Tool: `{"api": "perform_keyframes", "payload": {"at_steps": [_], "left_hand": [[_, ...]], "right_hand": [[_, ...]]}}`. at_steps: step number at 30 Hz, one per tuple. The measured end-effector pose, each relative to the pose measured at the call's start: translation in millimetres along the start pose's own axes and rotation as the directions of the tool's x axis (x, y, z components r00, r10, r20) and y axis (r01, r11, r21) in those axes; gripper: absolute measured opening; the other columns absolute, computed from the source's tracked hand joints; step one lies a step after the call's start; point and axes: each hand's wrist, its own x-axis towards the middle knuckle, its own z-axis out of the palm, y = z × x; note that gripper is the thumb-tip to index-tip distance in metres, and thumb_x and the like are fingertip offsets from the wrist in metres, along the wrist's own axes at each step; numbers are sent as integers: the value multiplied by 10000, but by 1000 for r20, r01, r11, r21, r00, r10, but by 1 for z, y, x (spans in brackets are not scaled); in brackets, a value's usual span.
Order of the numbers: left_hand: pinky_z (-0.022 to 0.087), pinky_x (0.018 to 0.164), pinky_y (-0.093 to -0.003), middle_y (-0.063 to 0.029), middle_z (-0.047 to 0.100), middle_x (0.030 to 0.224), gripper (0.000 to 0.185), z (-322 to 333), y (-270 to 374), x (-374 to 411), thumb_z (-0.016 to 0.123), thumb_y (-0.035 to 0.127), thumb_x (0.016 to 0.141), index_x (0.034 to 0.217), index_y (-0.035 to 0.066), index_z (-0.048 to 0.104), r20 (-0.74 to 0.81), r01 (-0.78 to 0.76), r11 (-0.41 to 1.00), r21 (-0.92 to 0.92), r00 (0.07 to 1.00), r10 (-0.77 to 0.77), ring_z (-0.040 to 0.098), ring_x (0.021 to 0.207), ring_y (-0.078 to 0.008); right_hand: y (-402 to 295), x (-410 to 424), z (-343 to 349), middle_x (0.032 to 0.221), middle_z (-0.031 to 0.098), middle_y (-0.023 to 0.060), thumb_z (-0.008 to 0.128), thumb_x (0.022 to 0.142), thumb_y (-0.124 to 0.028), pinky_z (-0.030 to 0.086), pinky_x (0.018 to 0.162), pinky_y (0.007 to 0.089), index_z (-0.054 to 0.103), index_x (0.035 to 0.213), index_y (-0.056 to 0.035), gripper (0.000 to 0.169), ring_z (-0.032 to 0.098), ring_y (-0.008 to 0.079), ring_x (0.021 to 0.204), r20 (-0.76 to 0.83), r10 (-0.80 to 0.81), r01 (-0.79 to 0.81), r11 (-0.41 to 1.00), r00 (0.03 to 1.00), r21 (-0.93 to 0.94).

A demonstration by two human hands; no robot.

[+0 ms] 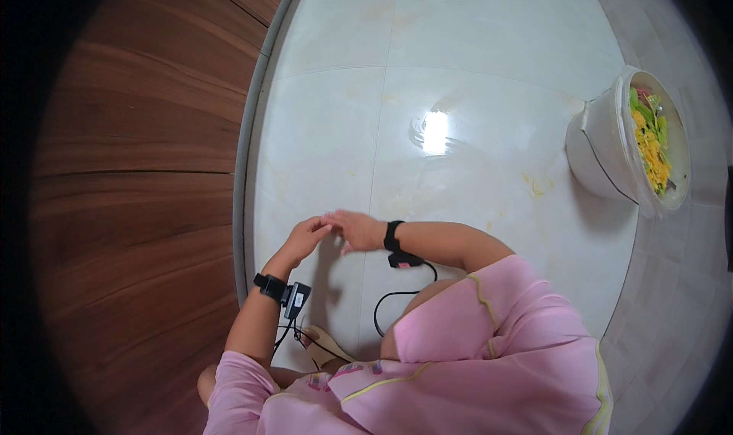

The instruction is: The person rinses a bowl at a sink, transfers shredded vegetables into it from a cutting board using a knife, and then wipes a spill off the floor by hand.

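Note:
My left hand (304, 241) and my right hand (359, 230) meet at the fingertips above the pale tiled floor (320, 131). No object shows between them. The right thumb hangs apart from its fingers, and that hand is slightly blurred. On the left hand the fingers are bent and partly covered where the two overlap, so their spacing is unclear. Each wrist wears a black strap with a small device: the left device (296, 301) and the right device (405, 260) both trail black cables (376, 314).
At the right, by a tiled wall (658, 297), stands a white plastic bucket (598, 143) with a wire handle, a clear liner and yellow and green food scraps (651, 148). Yellowish smears (536, 186) mark the floor. Brown wood-grain panels (143, 148) line the left behind a grey edge strip (245, 143).

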Motion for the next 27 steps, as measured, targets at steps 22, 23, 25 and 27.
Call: {"api": "perform_keyframes", "payload": {"at_steps": [22, 23, 25, 27], "left_hand": [[405, 803, -254, -7, 610, 981, 277, 2, 9, 4, 545, 268, 880, 1049, 58, 609, -18, -133, 991, -18, 991, 132, 516, 910, -98], [415, 835, -265, -31, 613, 999, 274, 5, 13, 3, 542, 245, 884, 1055, 41, 607, -17, -106, 994, -17, 994, 105, 526, 943, -113], [415, 832, -266, -30, 611, 1002, 273, 8, 16, -2, 541, 244, 884, 1055, 42, 607, 0, -60, 998, -26, 998, 60, 527, 938, -117], [412, 815, -259, -24, 607, 997, 271, 6, 13, -1, 542, 244, 881, 1057, 47, 604, -18, -70, 997, -20, 997, 70, 521, 916, -110]], "right_hand": [[-121, -85, 35, 1419, 265, 153, 649, 741, -337, 196, 1096, 398, 257, 1365, -11, 806, 242, 283, 1323, 3, -5, 4, 997, 1000, 74], [-116, -85, 26, 1422, 263, 152, 647, 744, -339, 197, 1095, 399, 256, 1366, -14, 804, 245, 285, 1322, -2, 56, -56, 994, 998, 90], [-105, -95, 15, 1426, 257, 151, 644, 750, -342, 200, 1093, 400, 254, 1369, -20, 800, 249, 290, 1319, 7, 170, -169, 976, 985, 135], [-78, -109, -10, 1421, 272, 150, 655, 749, -313, 205, 1090, 402, 261, 1370, -31, 788, 258, 295, 1315, -94, 445, -428, 891, 891, 153]]}}
